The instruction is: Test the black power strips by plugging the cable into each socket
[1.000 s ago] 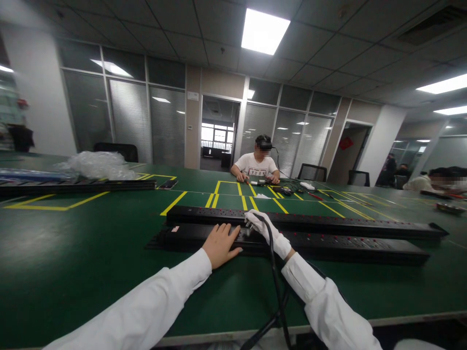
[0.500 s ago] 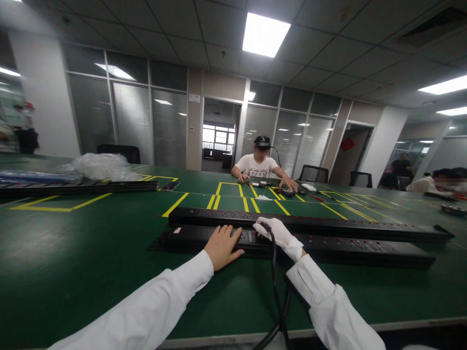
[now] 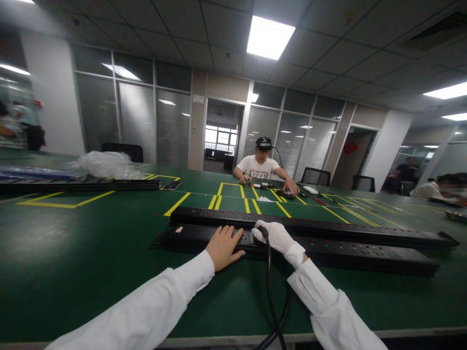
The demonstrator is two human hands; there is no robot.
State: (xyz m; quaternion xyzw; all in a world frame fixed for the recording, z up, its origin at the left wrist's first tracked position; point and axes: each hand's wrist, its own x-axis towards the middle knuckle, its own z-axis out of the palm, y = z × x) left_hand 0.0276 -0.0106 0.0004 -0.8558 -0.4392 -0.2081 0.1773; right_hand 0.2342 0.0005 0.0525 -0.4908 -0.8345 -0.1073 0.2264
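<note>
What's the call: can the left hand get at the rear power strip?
Likely yes: the left hand rests on the front power strip, and the rear power strip lies just beyond it, with nothing visible between.

Ceiling (image 3: 175, 24): gray squares, one bright light (image 3: 270, 38) between 12 and 1 o'clock.
Glass walls (image 3: 97, 112): stripy blinds (image 3: 135, 112), at 10 and 2 o'clock.
Window (image 3: 221, 137): bright, through the doorway (image 3: 224, 116) at 11 o'clock.
Pillars (image 3: 54, 92): white, at 10 o'clock and between 2 and 3.
Chairs (image 3: 122, 151): black, at 9 and 3 o'clock.
Table (image 3: 233, 296): big, green, at 6 o'clock.
</note>
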